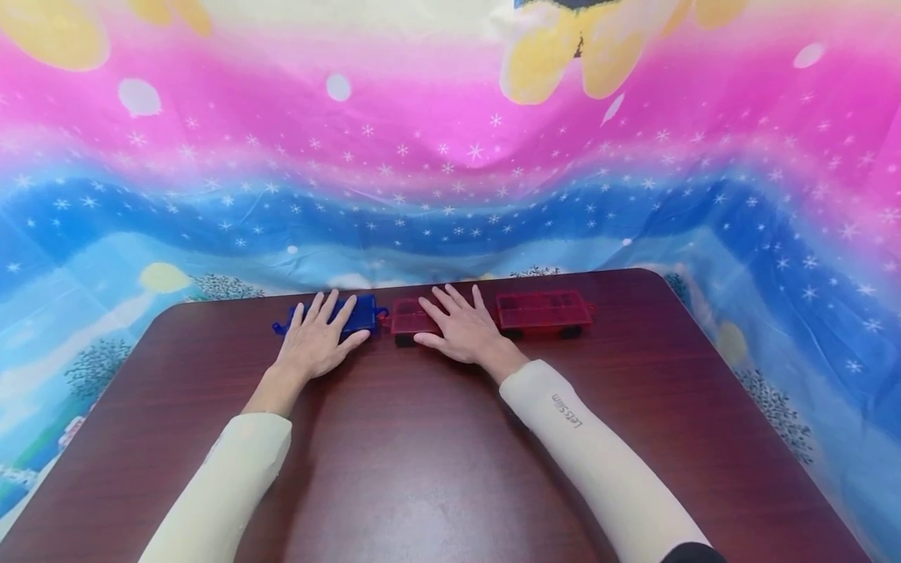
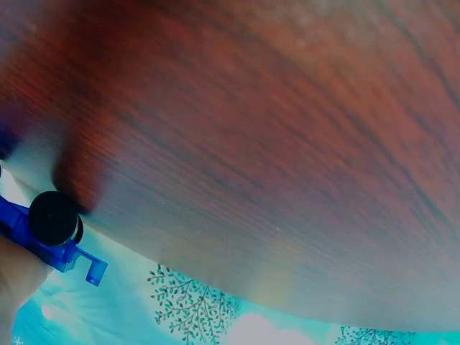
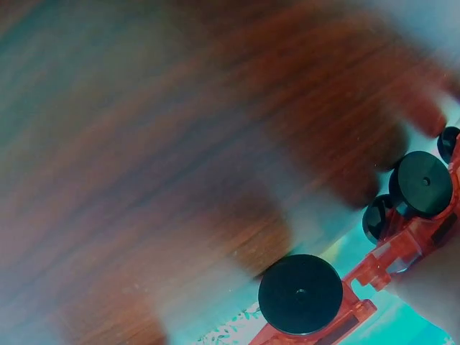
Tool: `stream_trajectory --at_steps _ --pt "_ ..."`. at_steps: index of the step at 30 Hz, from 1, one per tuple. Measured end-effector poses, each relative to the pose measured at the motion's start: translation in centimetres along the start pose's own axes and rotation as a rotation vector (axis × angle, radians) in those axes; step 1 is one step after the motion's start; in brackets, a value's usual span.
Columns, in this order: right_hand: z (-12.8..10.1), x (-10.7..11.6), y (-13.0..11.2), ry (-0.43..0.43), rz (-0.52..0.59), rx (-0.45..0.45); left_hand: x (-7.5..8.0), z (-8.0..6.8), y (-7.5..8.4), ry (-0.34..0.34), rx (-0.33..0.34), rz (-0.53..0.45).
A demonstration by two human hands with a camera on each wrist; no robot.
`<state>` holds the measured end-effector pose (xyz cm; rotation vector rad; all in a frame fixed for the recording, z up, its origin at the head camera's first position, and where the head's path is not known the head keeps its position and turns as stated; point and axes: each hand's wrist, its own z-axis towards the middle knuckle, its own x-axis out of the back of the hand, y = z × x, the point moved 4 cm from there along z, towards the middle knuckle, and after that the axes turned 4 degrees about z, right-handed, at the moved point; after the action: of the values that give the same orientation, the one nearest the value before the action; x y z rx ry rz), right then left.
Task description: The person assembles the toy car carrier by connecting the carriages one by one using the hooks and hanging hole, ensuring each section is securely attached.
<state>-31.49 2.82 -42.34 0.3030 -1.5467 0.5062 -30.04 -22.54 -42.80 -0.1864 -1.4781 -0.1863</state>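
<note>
Three wheeled toy cars (image 1: 543,311) end-to-end, long axes left-right, hands (image 1: 320,338) flat on top

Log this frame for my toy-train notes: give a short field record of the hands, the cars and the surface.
left hand: flat, fingers straight, resting on the blue car
right hand: flat, fingers straight, resting on the near red car
second red car: to the right, untouched
order, left to right: blue, red, red
wheels: black
surface: dark wooden table
backdrop: pink and blue starred cloth

Home play corner — cartoon cloth (image 1: 450,141) (starry), wooden table (image 1: 436,453).
</note>
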Motion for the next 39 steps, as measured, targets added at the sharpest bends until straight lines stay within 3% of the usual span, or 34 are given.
stream_trajectory --at_steps 24,39 --pt "0.20 -0.46 0.19 0.016 -0.054 0.005 -0.33 -0.20 -0.16 0.054 -0.026 0.003" --pt "0.14 -0.34 0.02 0.018 -0.051 0.010 0.02 -0.66 -0.88 0.051 -0.023 -0.036"
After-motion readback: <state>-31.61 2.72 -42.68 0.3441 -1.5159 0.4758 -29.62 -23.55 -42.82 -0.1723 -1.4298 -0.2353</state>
